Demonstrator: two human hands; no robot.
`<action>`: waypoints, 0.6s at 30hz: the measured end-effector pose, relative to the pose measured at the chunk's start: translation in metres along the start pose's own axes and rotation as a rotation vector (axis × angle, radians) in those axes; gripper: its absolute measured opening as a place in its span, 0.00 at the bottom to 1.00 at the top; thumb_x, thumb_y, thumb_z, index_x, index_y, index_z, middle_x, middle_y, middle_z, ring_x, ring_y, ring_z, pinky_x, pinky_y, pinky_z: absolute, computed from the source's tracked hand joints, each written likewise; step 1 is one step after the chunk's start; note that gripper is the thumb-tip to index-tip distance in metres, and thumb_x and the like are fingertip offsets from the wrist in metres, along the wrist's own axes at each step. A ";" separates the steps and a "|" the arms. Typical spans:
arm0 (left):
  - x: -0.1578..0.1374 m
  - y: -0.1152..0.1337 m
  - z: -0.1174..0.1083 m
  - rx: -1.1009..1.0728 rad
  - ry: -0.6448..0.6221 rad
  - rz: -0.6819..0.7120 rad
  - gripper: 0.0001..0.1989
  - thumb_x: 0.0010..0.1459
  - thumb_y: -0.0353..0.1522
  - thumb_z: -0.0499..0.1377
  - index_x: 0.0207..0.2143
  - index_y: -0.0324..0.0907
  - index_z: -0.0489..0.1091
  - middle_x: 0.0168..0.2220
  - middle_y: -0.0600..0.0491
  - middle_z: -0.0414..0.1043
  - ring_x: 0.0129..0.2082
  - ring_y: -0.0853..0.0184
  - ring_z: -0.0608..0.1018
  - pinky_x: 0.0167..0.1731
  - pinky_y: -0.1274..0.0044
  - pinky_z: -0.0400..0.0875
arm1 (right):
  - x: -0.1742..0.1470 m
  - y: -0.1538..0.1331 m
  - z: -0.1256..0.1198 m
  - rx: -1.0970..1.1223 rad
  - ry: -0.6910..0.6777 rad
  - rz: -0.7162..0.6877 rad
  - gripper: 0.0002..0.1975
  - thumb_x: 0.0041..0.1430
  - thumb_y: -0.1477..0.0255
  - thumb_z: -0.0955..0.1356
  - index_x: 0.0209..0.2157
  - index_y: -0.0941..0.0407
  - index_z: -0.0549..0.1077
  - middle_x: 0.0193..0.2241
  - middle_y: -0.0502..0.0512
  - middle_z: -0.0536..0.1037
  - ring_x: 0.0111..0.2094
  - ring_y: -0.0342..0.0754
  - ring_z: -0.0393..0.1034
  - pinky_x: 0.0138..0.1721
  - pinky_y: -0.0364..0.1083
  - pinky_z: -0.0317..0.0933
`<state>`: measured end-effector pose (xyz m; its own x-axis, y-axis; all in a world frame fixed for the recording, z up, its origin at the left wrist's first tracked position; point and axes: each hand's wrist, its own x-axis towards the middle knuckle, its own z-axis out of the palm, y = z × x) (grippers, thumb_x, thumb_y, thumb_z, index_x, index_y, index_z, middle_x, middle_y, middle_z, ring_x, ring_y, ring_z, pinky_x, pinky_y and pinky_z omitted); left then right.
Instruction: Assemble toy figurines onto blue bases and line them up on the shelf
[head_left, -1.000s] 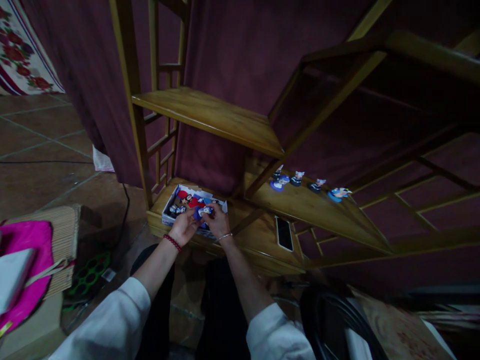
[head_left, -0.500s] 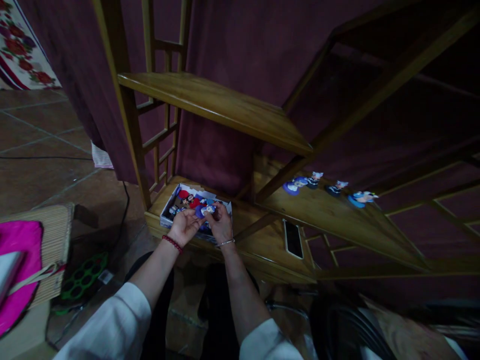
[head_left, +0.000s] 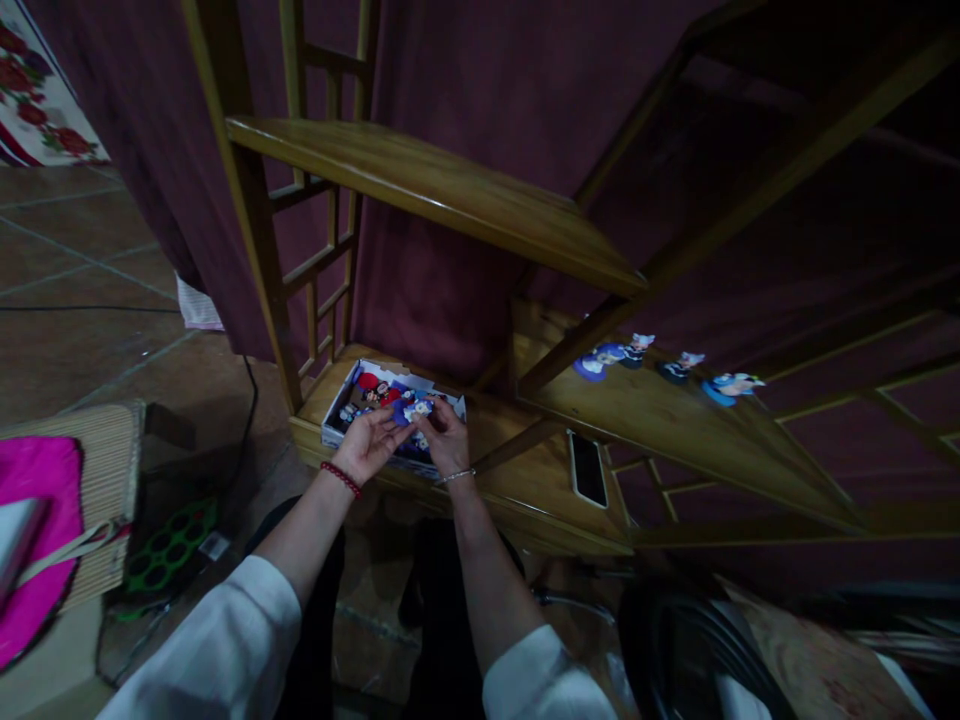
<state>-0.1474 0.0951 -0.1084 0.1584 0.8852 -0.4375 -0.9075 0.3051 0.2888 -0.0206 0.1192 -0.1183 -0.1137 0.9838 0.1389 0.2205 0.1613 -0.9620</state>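
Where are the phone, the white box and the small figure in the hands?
phone (head_left: 587,469), head view, middle of its dark screen.
white box (head_left: 335,415), head view, its left wall.
small figure (head_left: 415,409), head view, pale top showing between both hands' fingertips.

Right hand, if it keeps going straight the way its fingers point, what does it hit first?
The right hand points up and left over the white box. First in line is the small blue-and-white figure at its fingertips, likely already touched, then the other figures in the box. Depth is unclear.

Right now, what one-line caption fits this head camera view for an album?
Both hands, left hand and right hand, hold a small blue-and-white figurine over a white cardboard box on a wooden shelf.
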 end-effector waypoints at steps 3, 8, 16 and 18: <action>-0.002 0.001 -0.001 -0.001 -0.004 -0.008 0.08 0.49 0.22 0.51 0.31 0.32 0.68 0.31 0.43 0.73 0.36 0.64 0.74 0.41 0.72 0.70 | 0.001 0.001 0.003 0.071 0.027 -0.001 0.18 0.45 0.65 0.67 0.40 0.55 0.68 0.33 0.50 0.74 0.34 0.44 0.68 0.39 0.44 0.63; 0.000 0.001 -0.003 0.024 -0.009 -0.015 0.07 0.51 0.23 0.52 0.31 0.33 0.68 0.33 0.43 0.73 0.38 0.64 0.74 0.44 0.71 0.68 | 0.002 0.008 0.005 0.170 0.060 0.018 0.17 0.44 0.67 0.67 0.39 0.53 0.68 0.35 0.48 0.74 0.36 0.45 0.68 0.40 0.44 0.62; 0.005 -0.003 -0.003 0.062 0.027 0.000 0.09 0.54 0.25 0.49 0.33 0.33 0.67 0.34 0.42 0.73 0.41 0.62 0.73 0.44 0.68 0.67 | 0.010 0.015 0.005 0.127 0.105 0.050 0.17 0.44 0.66 0.68 0.38 0.53 0.69 0.33 0.48 0.75 0.33 0.44 0.68 0.38 0.44 0.63; 0.005 -0.004 -0.002 0.075 0.015 -0.011 0.09 0.55 0.26 0.49 0.34 0.33 0.68 0.34 0.42 0.73 0.40 0.62 0.74 0.44 0.69 0.67 | 0.010 0.016 0.004 0.107 0.105 0.046 0.17 0.44 0.66 0.68 0.39 0.53 0.69 0.33 0.48 0.75 0.33 0.44 0.68 0.38 0.44 0.63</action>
<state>-0.1435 0.0975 -0.1140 0.1621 0.8763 -0.4538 -0.8740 0.3410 0.3463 -0.0219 0.1312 -0.1336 -0.0030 0.9937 0.1123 0.1177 0.1119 -0.9867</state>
